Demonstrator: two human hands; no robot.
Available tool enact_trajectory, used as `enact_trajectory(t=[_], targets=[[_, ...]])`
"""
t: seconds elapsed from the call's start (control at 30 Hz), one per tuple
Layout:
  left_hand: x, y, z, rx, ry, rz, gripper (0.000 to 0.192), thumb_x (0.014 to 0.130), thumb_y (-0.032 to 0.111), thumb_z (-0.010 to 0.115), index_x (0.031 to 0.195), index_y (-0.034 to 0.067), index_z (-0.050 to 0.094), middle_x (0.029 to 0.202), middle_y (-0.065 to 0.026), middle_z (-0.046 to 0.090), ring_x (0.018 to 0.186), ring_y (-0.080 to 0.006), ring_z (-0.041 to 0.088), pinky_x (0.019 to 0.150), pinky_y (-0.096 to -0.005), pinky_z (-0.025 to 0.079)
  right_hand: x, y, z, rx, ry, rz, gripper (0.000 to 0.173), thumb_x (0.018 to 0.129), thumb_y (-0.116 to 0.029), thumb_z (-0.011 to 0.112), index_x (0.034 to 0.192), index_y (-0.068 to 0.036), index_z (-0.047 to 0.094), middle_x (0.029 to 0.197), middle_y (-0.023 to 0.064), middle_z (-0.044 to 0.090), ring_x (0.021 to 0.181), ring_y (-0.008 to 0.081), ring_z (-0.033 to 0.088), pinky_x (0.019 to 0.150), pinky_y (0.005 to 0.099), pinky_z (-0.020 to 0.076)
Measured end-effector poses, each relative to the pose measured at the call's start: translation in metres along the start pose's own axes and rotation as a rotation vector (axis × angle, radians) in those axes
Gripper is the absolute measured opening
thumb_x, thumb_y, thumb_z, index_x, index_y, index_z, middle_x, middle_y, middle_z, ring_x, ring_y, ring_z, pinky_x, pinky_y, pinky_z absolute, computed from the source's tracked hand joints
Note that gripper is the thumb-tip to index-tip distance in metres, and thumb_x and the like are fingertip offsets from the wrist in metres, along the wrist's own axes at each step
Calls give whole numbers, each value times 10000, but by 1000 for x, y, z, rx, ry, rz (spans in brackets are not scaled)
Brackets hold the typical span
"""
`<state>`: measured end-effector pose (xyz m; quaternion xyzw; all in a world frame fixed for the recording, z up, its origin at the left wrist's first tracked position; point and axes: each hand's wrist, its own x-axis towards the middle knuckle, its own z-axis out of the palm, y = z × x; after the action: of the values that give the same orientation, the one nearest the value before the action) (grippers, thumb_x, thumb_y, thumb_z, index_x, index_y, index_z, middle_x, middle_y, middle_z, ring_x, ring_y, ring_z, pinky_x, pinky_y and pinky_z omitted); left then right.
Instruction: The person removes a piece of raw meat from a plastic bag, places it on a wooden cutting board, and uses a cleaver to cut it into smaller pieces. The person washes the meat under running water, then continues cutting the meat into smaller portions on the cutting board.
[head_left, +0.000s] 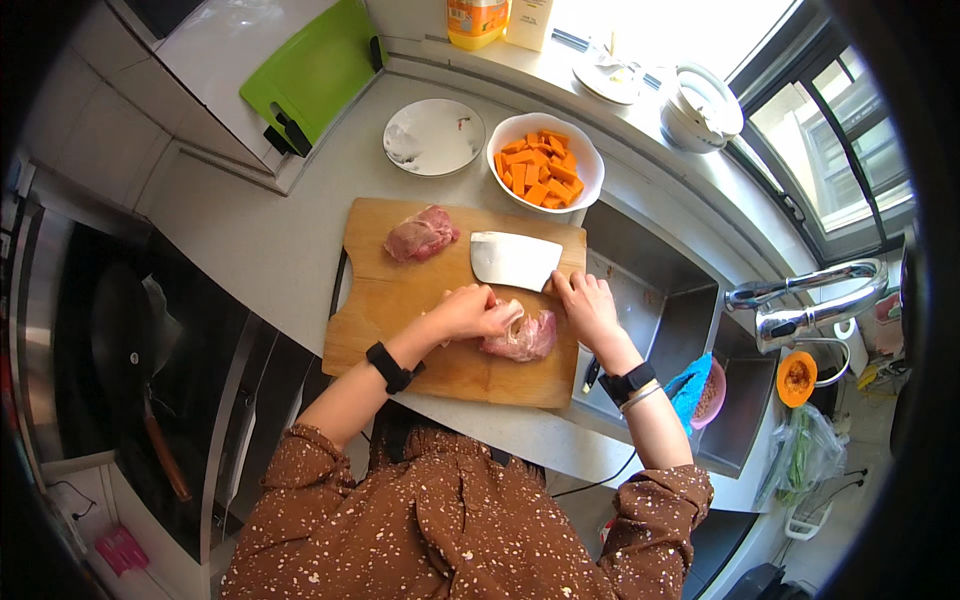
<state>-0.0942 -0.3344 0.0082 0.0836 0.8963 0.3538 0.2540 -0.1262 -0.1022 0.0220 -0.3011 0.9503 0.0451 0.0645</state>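
Note:
On a wooden cutting board (390, 300) lie two pieces of raw meat. My left hand (476, 311) pinches a pale flap at the left end of the nearer piece of raw meat (529, 339). My right hand (585, 300) is at the board's right side, its fingers around the handle end of a cleaver (516, 259); the handle is mostly hidden. The cleaver's broad blade rests flat on the board, pointing left. The other piece of raw meat (421, 234) sits near the board's far left corner, apart from both hands.
Beyond the board stand a white plate (435, 139) and a white bowl (592, 169) of cut orange pumpkin pieces. To the right is a steel sink (686, 300) with a chrome faucet (817, 289) and a pink bowl (716, 394). A black cooktop with a pan (124, 337) is at left.

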Motion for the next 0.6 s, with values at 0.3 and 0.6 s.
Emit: enact_trajectory(t=[0.3,0.6], targets=[[-33,-1,17,-39,177,191,422,659,241,710,968,61,486,950,-129,570,945,-316,522,848,-406,350,-41,15,-25,435,234,-74,488,709,-167,621,1165,-70,481,882,116,584,826,285,558,752,373,407],[-30,-25,-10,-689,206,-50,328,753,138,696,980,16,493,893,-42,558,806,-100,548,712,-241,467,-125,8,-67,914,-247,-40,395,723,-231,695,1072,-92,574,802,118,628,689,309,597,604,366,469]])
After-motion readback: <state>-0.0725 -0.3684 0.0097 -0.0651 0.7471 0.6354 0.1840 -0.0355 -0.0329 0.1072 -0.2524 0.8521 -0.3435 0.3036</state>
